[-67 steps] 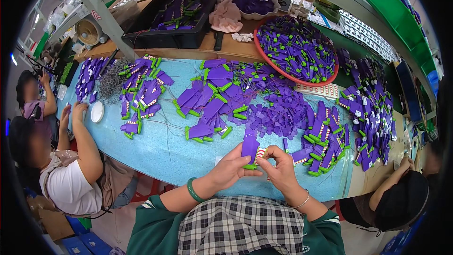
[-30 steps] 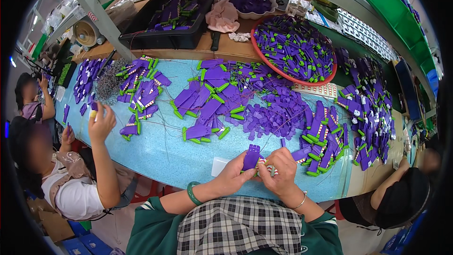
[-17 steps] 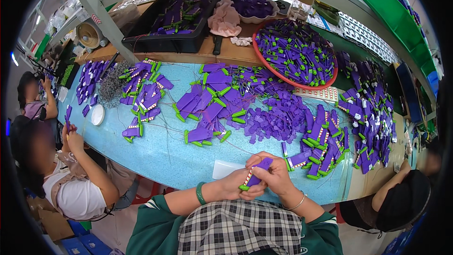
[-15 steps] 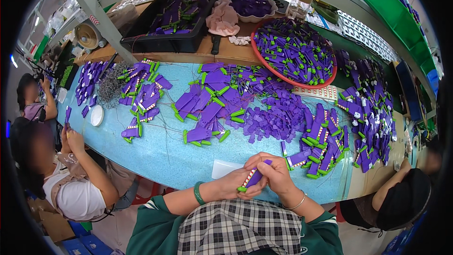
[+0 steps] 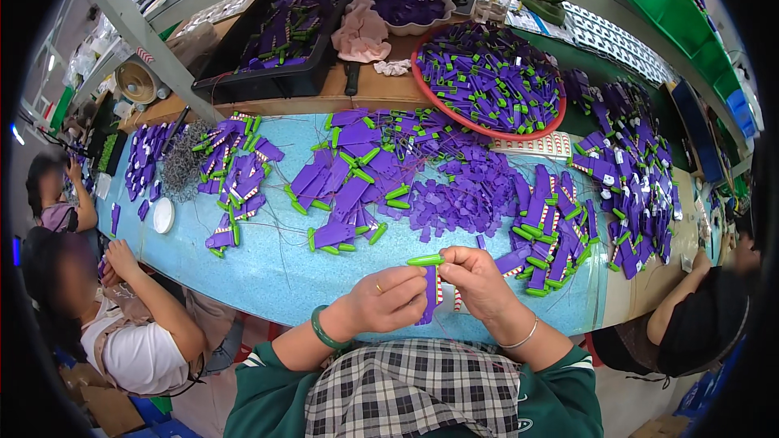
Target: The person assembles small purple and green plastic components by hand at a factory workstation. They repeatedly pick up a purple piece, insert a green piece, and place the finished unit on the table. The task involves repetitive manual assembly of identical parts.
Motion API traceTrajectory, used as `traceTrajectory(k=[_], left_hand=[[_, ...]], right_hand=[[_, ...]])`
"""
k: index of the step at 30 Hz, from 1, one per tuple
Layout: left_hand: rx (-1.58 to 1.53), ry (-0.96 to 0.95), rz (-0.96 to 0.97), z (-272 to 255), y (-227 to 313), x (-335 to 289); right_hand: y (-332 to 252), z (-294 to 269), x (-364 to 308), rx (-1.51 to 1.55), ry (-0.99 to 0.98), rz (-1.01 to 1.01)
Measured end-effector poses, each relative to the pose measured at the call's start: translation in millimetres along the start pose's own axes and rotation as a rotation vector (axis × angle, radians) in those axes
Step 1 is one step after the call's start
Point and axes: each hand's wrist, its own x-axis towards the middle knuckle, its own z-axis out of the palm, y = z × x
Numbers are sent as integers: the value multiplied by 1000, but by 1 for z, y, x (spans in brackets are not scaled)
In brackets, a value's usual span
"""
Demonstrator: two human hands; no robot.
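Entry: one flat, elongated purple plastic piece, held between our two hands above the near edge of the pale-blue tabletop. Its long axis runs toward and away from us, nearly upright in view; across its far end lies a rounded lime-green plastic bar, set crosswise, and a red-and-white striped strip follows its right edge. Our left hand is closed, fingertips gripping the piece along its left side; our right hand pinches the right tip of the bar between thumb and forefinger. The left hand is thus nearer the purple body, the right nearer the bar. Beyond the right hand, off to the right, a heap of purple pieces with green ends lies on the tabletop; farther off, ahead of both hands, a pile of small loose purple plastic tabs. Hard to make out: the piece's left edge — covered by our left fingers — and whether the bar is seated or merely touching. A second striped patch shows under the right hand; what it belongs to, we cannot tell.
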Motion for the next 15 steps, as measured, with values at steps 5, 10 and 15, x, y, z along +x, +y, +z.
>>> traceTrajectory(k=[5, 10, 15], left_hand=[[-49, 8, 68, 1, 3, -2], [-82, 11, 110, -2, 7, 2], [-79, -12, 111, -7, 8, 4]], right_hand=[[-2, -2, -1, -137, -23, -27], [-2, 0, 0, -57, -94, 84], [4, 7, -11, 99, -124, 297]])
